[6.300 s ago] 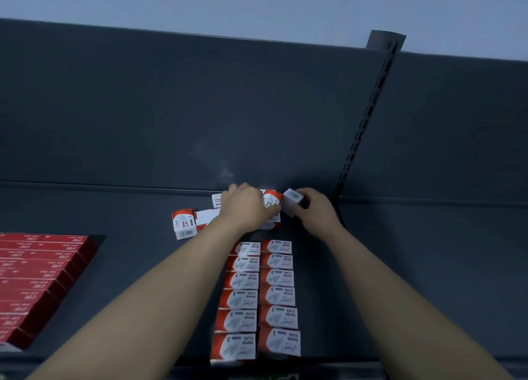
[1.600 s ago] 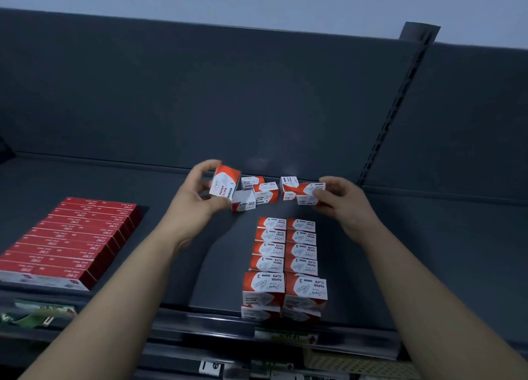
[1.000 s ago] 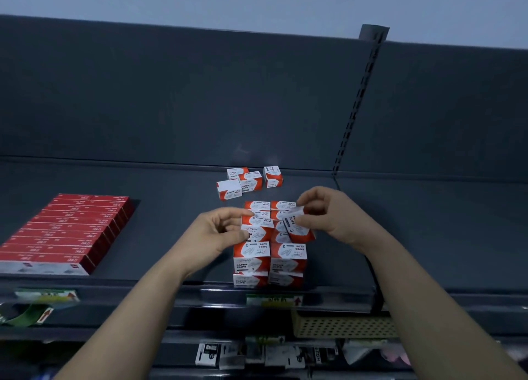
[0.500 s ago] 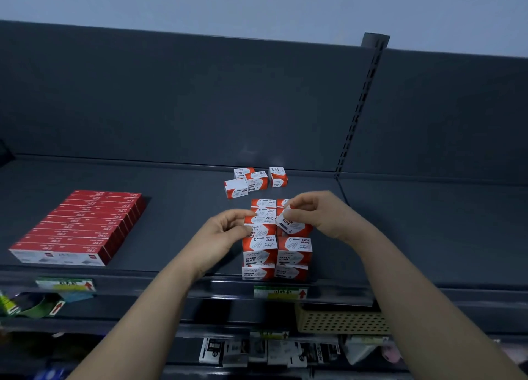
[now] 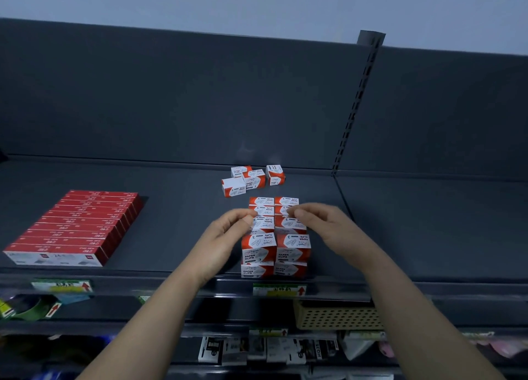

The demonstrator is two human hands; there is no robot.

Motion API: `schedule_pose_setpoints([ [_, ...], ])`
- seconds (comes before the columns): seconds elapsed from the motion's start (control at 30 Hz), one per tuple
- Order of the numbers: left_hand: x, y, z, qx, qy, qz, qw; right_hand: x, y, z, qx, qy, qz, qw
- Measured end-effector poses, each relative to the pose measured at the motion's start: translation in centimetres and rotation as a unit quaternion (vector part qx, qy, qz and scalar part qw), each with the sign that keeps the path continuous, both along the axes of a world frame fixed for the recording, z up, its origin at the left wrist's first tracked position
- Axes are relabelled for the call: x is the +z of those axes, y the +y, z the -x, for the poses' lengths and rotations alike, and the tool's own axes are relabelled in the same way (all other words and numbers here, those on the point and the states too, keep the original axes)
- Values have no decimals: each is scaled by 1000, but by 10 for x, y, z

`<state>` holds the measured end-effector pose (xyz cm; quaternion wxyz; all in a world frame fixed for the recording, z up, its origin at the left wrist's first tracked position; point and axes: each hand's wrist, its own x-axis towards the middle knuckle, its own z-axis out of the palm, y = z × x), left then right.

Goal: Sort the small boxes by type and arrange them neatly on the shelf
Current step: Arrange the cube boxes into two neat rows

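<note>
1. Far left on the shelf (image 5: 183,197), the red flat boxes (image 5: 77,228) lie in one tidy block, untouched this past while. I count about eleven rows, though the far ones blur.
2. The left hand (image 5: 225,237) has come forward from the back wall. Thumb and fingers pinch the left box (image 5: 263,224), seating it on the second layer of the paper-clip stack (image 5: 274,254).
3. Behind it, the loose boxes (image 5: 251,179) are down to four, still jumbled.
4. The stack runs in two columns, with the front pair two high. The hands hide too much for a full count.
5. The right hand (image 5: 323,225) pinches the right box (image 5: 291,222) with curled fingertips and sets it beside its twin.
6. By my reckoning, two more trips finish the sorting.
</note>
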<state>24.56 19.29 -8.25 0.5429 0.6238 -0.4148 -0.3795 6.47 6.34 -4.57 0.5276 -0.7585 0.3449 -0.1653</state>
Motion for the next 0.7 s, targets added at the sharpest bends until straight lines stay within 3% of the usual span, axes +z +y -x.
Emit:
schedule_pose_setpoints([
  [0.1, -12, -1, 6, 10, -41, 9, 999, -23, 14, 7, 16, -55, -37, 998],
  [0.37, -26, -5, 16, 10, -235, 55, 970, -45, 16, 12, -2, -78, -23, 997],
  [0.7, -25, -2, 4, -22, -303, 56, 951, -47, 24, 15, -2, -112, -50, 992],
])
